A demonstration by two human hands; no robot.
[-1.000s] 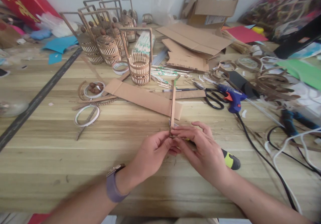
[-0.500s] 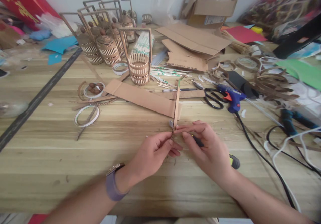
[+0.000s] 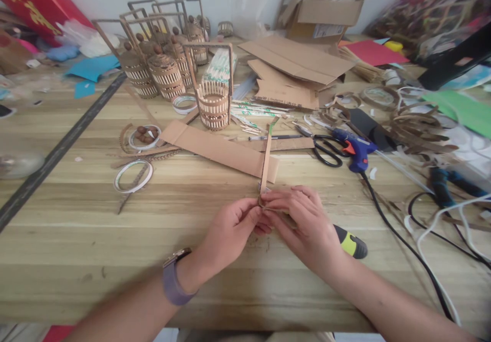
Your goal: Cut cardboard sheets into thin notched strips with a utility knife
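Observation:
Between my two hands is a narrow cardboard strip (image 3: 266, 160), pointing away from me, with a bit of green at its far end. My left hand (image 3: 233, 229) pinches the near end between thumb and fingers. Close against it, my right hand (image 3: 303, 219) has its fingers pressed on the same end, which looks bent there. The fingertips partly hide that end. Beyond the strip lies a wider cardboard piece (image 3: 215, 147). A black and yellow-green tool handle (image 3: 351, 242) shows from under my right hand; the rest of it is covered.
Scissors (image 3: 326, 150) and a blue glue gun (image 3: 356, 150) with a trailing black cord lie to the right. Several small stick baskets (image 3: 166, 78) with tall handles stand at the back left; one basket (image 3: 214, 108) stands nearer. A tape roll (image 3: 133, 176) lies left.
My right hand has closed in on the strip's near end, its fingers now lower and pressed together. The strip has shifted slightly left, and more of the tool handle shows.

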